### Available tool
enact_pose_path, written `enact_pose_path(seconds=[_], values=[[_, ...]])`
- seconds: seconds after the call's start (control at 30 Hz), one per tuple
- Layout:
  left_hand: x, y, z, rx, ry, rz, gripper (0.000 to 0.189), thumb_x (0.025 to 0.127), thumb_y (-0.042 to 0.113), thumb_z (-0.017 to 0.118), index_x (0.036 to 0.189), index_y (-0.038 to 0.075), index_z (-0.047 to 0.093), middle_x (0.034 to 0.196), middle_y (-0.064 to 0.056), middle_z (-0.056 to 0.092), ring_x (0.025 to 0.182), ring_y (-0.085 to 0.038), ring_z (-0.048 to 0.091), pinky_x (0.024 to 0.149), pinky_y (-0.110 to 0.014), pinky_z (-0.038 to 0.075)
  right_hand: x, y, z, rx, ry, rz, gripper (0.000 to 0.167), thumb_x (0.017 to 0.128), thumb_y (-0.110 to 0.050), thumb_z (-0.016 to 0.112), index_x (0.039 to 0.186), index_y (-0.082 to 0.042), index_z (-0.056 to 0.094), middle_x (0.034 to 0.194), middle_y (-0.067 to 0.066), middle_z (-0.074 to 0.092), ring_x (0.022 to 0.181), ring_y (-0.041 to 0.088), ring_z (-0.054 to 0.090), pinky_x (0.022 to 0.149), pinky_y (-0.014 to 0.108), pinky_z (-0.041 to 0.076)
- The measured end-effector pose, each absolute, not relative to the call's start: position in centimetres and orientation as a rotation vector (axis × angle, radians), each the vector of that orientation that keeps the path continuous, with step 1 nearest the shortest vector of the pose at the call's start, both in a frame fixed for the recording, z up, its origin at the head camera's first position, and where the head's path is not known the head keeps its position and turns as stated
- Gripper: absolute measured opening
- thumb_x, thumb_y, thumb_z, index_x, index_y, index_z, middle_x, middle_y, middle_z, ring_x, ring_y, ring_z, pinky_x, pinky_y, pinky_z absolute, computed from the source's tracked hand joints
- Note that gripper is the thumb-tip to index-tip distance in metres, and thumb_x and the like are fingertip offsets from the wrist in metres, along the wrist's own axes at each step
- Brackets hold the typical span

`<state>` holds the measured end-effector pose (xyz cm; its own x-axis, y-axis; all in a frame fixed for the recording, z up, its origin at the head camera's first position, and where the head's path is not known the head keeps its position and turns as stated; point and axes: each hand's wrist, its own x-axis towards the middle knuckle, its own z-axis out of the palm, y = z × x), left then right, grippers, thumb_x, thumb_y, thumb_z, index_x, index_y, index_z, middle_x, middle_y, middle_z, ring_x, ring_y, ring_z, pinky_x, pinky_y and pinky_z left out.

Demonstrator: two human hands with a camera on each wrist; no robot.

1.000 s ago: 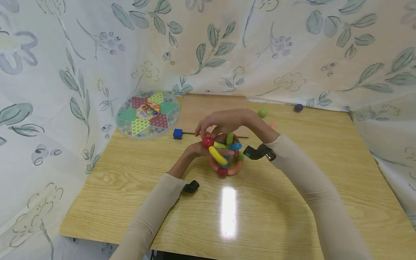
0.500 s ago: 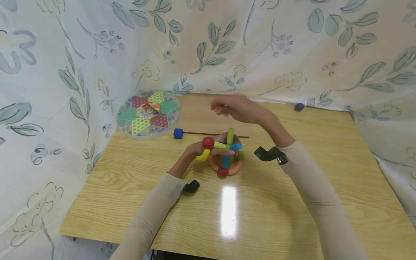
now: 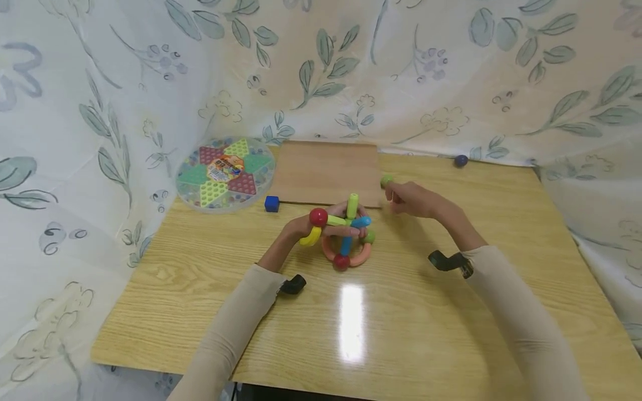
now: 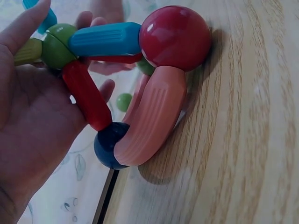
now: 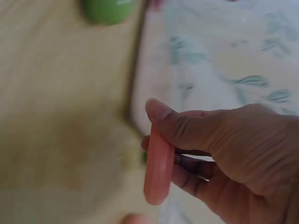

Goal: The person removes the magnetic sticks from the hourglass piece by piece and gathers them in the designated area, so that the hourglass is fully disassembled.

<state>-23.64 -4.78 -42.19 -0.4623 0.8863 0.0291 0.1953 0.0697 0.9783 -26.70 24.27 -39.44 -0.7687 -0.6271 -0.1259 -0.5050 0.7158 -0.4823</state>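
My left hand (image 4: 37, 112) grips a toy built of magnetic balls and rods. In the left wrist view, its red ball (image 4: 175, 37), green ball (image 4: 58, 46) and dark blue ball (image 4: 106, 148) are joined by a light blue rod (image 4: 105, 39), a red rod (image 4: 86, 93) and a curved salmon rod (image 4: 152, 116). A yellow curved rod (image 3: 311, 237) hangs from another red ball (image 3: 318, 217) by the left wrist. To the right, my right hand (image 3: 413, 199) pinches a loose salmon rod (image 5: 159, 168) between thumb and fingers.
A loose green ball (image 3: 386, 181) lies just beyond the right hand, and a dark blue ball (image 3: 461, 161) sits at the back edge. Behind the toy lie a wooden board (image 3: 328, 172), a blue cube (image 3: 272, 204) and a round Chinese checkers board (image 3: 225, 172).
My right hand has left the red ball, gone right and picked up the salmon rod. The yellow rod has swung left under its ball. My left hand stays in place.
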Motion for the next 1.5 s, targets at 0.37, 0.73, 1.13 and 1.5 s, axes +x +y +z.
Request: enact_pose_path(seconds=[0.37,0.73,1.13,1.5], values=[[-23.7,-4.7,-42.1,1.085,1.815,1.376,0.044,0.097,0.021,0.064,0.133,0.005,0.046,0.119,-0.016,0.064,0.116,-0.027,0.061,0.111,-0.035,0.043,-27.0,24.5,-42.9,-0.947,2.828,-0.547,0.028,0.096,-0.007,0.074,0.087,-0.005,0.047,0.074,0.000,0.042,0.070,0.015,0.041,0.064,0.025,0.032],[-23.8,-4.8,-42.2,1.059,1.749,1.415,0.044,0.097,0.021,0.064,0.132,0.005,0.044,0.122,-0.034,0.062,0.122,-0.051,0.057,0.110,-0.035,0.043,-25.7,24.8,-39.9,-1.025,2.956,-0.622,0.021,0.095,0.000,0.073,0.092,-0.001,0.053,0.083,0.010,0.058,0.078,0.023,0.055,0.072,0.037,0.046],[-23.5,-4.9,-41.8,1.070,1.790,1.387,0.040,0.098,0.019,0.062,0.130,0.005,0.044,0.119,-0.023,0.064,0.119,-0.045,0.060,0.106,-0.033,0.046,-23.6,21.7,-34.5,-1.050,2.919,-0.758,0.009,0.100,-0.008,0.070,0.096,-0.005,0.062,0.089,0.009,0.072,0.084,0.019,0.069,0.076,0.031,0.055],[-23.3,-4.1,-41.4,1.087,1.807,1.423,0.032,0.099,0.017,0.065,0.125,0.007,0.049,0.112,-0.016,0.065,0.110,-0.038,0.061,0.102,-0.031,0.048,-22.4,18.7,-30.5,-1.199,2.896,-0.820,0.008,0.100,-0.012,0.071,0.099,-0.008,0.065,0.090,0.003,0.071,0.084,0.013,0.066,0.077,0.027,0.053]])
